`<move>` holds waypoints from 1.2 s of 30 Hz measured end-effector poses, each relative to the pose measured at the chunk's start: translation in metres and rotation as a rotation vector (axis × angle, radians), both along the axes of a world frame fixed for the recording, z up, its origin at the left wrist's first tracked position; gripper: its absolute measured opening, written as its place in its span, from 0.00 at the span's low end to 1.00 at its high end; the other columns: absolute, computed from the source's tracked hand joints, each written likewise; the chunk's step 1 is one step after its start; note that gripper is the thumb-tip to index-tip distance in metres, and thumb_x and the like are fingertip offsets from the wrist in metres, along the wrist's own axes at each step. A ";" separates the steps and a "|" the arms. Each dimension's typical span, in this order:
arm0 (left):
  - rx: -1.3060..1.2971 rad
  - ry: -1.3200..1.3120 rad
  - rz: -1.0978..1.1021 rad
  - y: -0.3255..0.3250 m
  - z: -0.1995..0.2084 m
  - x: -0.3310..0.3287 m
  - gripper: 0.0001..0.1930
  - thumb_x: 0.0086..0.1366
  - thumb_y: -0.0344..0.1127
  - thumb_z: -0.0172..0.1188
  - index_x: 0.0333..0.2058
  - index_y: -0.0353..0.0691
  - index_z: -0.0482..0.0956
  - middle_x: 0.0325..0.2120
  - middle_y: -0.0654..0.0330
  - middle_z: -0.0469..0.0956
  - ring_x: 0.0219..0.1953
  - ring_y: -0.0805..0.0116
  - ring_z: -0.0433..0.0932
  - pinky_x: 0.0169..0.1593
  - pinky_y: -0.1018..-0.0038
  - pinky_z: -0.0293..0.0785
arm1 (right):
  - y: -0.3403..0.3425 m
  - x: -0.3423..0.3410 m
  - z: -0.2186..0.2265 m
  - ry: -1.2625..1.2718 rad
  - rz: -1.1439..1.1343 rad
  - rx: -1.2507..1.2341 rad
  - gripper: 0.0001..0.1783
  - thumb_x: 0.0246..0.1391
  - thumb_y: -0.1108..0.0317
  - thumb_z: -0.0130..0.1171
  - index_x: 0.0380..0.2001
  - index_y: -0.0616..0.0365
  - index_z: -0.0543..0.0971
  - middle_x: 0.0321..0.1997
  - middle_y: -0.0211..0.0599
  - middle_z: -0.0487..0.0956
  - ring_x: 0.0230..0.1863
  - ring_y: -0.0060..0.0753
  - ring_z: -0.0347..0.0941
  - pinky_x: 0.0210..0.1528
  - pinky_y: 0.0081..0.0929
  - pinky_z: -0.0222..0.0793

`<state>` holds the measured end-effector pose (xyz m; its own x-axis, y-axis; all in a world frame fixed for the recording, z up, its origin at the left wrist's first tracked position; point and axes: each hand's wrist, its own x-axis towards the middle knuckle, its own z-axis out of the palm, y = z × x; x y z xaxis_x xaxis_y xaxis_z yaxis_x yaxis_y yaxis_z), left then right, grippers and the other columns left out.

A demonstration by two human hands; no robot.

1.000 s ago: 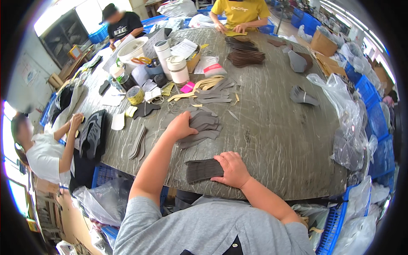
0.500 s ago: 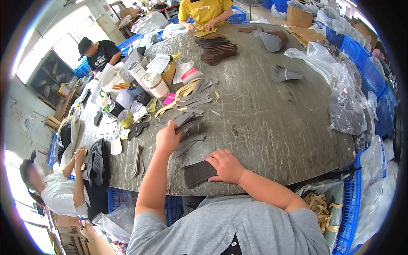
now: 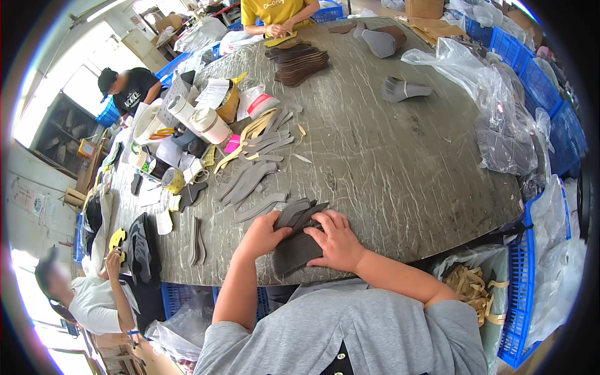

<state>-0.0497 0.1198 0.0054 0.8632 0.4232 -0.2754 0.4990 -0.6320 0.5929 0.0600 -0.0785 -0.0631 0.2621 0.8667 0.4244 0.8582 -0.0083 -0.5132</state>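
Observation:
My left hand [image 3: 262, 236] is closed around a small bundle of dark grey curved strips [image 3: 292, 215], gripped between thumb and fingers. The fingertips of my right hand [image 3: 338, 241] meet the far end of that bundle, and its thumb and palm rest on a neat stack of dark pieces [image 3: 295, 255] at the table's near edge. Both hands are close together, with the strips lying above the stack. Just beyond my left hand a thin grey strip group [image 3: 262, 206] lies on the table, and past it a looser pile of grey curved strips [image 3: 247, 181].
Jars, papers and a white bucket [image 3: 150, 123] crowd the table's left side. Brown stacked pieces [image 3: 295, 64] lie at the far end, near a person in yellow. A tied grey bundle [image 3: 403, 89] and clear plastic bags [image 3: 506, 137] are to the right. Two people sit at left.
My left hand has moved right and nearer, bringing grey strips from the loose pile over to the stack. My right hand has shifted slightly and now touches the strips' end.

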 end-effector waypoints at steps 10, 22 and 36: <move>-0.318 -0.147 0.158 0.017 -0.027 -0.008 0.15 0.58 0.32 0.65 0.42 0.31 0.79 0.33 0.55 0.83 0.36 0.69 0.79 0.43 0.71 0.73 | 0.003 0.003 0.008 -0.050 0.014 -0.084 0.40 0.28 0.45 0.78 0.46 0.53 0.78 0.71 0.47 0.53 0.73 0.67 0.38 0.71 0.68 0.37; -0.411 -0.231 0.135 0.019 -0.026 -0.011 0.16 0.56 0.31 0.67 0.43 0.32 0.78 0.34 0.56 0.83 0.36 0.70 0.79 0.43 0.70 0.74 | 0.007 0.006 0.014 -0.051 0.015 -0.150 0.41 0.29 0.45 0.78 0.47 0.52 0.75 0.69 0.51 0.53 0.66 0.62 0.52 0.68 0.59 0.49; -0.144 -0.367 0.291 -0.003 -0.018 -0.026 0.14 0.56 0.30 0.68 0.41 0.32 0.79 0.26 0.54 0.82 0.29 0.68 0.78 0.36 0.71 0.73 | 0.010 0.017 0.006 0.014 0.079 -0.103 0.41 0.26 0.46 0.78 0.47 0.48 0.76 0.59 0.41 0.62 0.57 0.47 0.62 0.58 0.44 0.57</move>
<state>-0.0762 0.1170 -0.0123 0.7656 0.6414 -0.0485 0.3842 -0.3956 0.8342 0.0770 -0.0685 -0.0567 0.1964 0.9237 0.3289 0.8508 0.0062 -0.5254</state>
